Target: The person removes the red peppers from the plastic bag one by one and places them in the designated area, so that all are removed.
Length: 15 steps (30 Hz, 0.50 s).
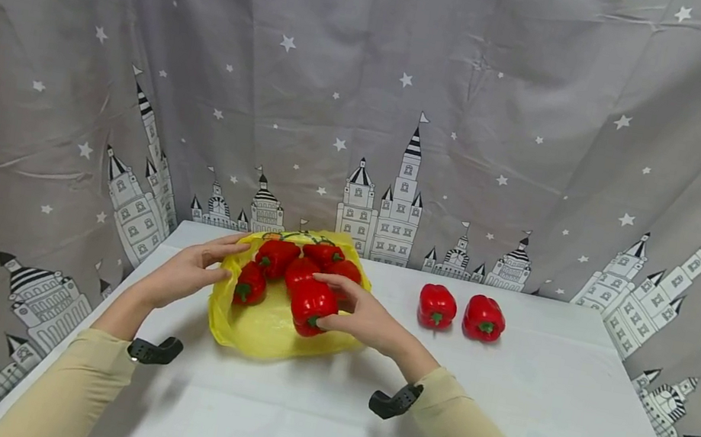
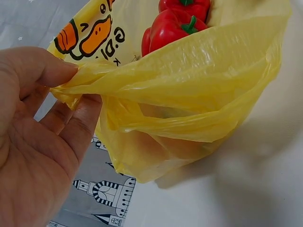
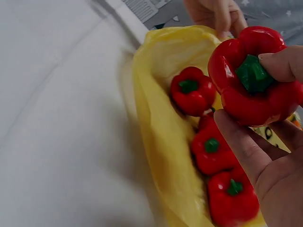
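Observation:
A yellow plastic bag [image 1: 265, 328] lies with its mouth spread on the table, a cartoon duck print on its inner side in the left wrist view. My left hand [image 1: 188, 275] pinches the bag's left rim between thumb and fingers [image 2: 83, 124]. Over the bag's opening, my right hand [image 1: 368, 320] grips a red bell pepper [image 1: 312, 306], the thumb beside its green stem [image 3: 255, 74]. Several more red bell peppers [image 1: 276, 258] sit inside the bag; the held one partly covers some of them.
To the right of the bag, two red bell peppers [image 1: 437, 306] [image 1: 484, 318] stand side by side on the white table [image 1: 497, 421]. A grey curtain [image 1: 319, 74] with stars and castles hangs behind the table and along its sides.

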Motion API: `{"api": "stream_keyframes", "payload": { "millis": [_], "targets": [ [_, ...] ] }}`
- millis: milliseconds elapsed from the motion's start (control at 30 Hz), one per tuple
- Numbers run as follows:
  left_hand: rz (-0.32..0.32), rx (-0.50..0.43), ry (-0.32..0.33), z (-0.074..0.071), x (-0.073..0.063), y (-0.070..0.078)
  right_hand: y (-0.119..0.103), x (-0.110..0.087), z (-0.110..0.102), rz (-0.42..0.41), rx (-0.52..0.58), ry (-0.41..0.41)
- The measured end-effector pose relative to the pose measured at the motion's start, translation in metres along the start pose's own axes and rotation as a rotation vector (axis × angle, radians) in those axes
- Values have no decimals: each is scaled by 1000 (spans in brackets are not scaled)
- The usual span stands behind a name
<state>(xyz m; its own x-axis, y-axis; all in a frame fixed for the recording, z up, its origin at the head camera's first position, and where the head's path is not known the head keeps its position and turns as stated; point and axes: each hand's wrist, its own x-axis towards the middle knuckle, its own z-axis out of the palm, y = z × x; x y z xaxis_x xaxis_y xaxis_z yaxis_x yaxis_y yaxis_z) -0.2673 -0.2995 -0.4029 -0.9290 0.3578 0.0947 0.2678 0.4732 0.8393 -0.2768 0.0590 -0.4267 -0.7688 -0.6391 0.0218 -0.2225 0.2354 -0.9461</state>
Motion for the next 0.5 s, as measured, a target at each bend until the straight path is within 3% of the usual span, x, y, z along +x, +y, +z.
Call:
{"api": "stream_keyframes", "payload": {
  "millis": [500],
  "targets": [
    [3,-11,-3,0,0,-1,5,-54,-64,45,79,90]
  ]
}}
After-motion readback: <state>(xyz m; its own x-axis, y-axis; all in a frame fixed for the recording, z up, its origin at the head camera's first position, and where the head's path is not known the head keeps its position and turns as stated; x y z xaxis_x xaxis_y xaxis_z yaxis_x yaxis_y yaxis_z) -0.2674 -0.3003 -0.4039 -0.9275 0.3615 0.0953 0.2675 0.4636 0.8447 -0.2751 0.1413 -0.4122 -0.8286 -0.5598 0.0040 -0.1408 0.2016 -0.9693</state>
